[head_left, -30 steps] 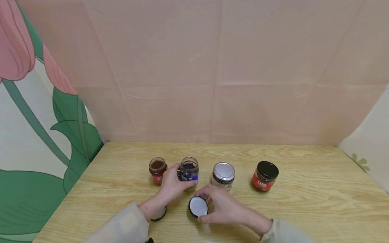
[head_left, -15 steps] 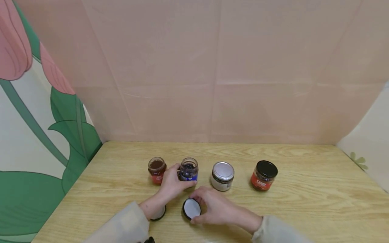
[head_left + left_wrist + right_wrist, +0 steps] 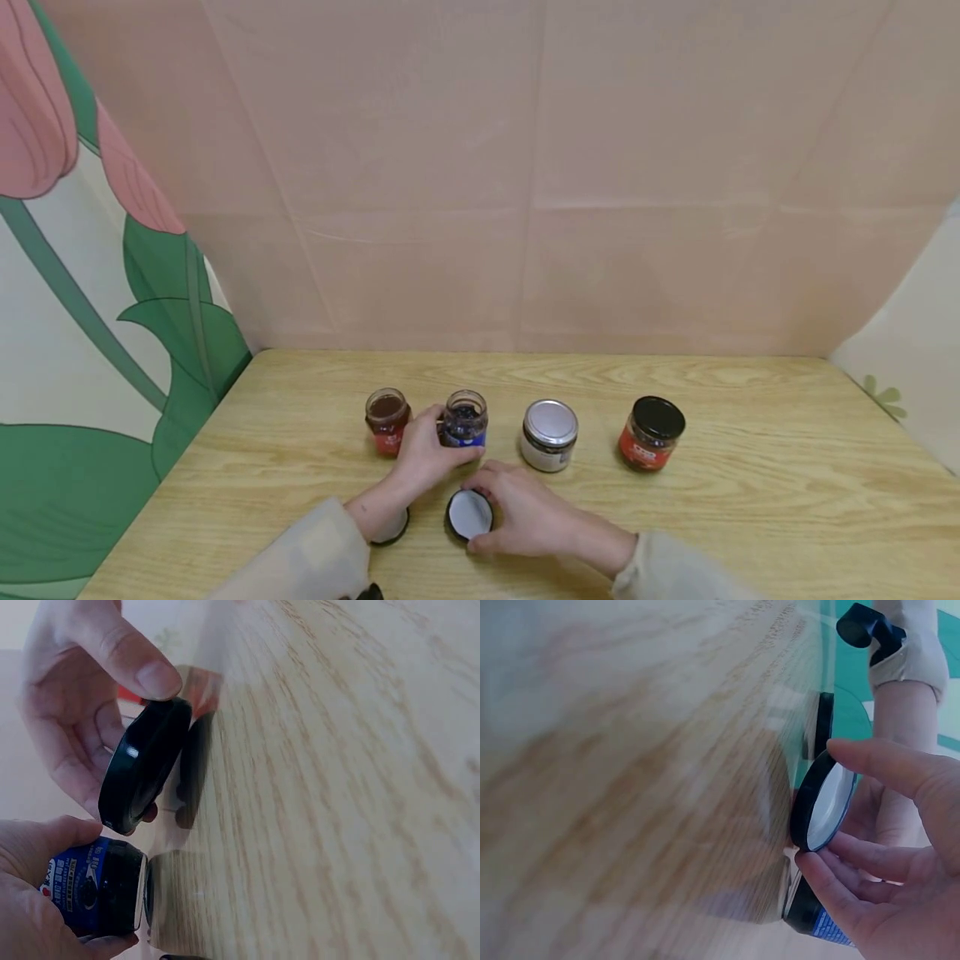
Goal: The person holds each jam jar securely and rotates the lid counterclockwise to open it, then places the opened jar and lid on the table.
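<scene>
My left hand [image 3: 426, 454] grips an open glass jar [image 3: 467, 417] with a blue label, which stands upright on the table with dark contents inside. In front of that jar, my right hand [image 3: 528, 510] pinches a black lid [image 3: 470, 515] by its rim between thumb and fingers. The lid's white inside is turned upward and tilted; in the left wrist view the lid [image 3: 146, 761] is on its edge, close to the table and apart from the jar [image 3: 90, 889]. A second black-rimmed lid [image 3: 394, 530] lies white side up, partly hidden behind my left wrist.
Left of the held jar stands an open red-labelled jar [image 3: 388, 423]. On the right are a silver-lidded jar [image 3: 550, 437] and a black-lidded jar with a red label [image 3: 651, 435]. The wooden table [image 3: 765, 467] ends at a pink backdrop [image 3: 525, 167].
My right hand has moved a little left with the lid, lowering it slightly toward the table. The left hand keeps its grip on the jar, almost unmoved.
</scene>
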The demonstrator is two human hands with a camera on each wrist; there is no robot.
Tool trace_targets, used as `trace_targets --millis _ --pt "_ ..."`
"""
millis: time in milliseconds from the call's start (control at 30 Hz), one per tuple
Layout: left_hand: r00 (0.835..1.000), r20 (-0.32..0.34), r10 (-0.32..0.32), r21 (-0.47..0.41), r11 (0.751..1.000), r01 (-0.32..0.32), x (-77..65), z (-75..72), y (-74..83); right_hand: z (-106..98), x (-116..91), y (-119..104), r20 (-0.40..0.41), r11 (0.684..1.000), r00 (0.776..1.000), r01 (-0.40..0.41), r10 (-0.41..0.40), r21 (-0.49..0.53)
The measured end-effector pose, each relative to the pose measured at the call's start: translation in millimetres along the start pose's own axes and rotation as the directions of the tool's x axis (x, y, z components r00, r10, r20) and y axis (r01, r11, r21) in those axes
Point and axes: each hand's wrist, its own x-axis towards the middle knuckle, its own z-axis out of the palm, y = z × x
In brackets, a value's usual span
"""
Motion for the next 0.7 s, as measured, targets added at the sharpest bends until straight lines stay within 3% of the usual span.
trace_targets --millis 267,700 --pt "0.999 -0.002 0.036 0.009 0.999 -0.036 0.6 3.3 -1.8 1.8 2.6 -0.3 0.004 0.999 1.000 -0.014 0.014 -0.038" --pt "1.000 0.002 0.014 -0.005 1.000 -0.014 2.6 4.1 -2.1 5.3 4.5 1.4 0.009 0.999 1.000 0.004 -0.003 -0.040"
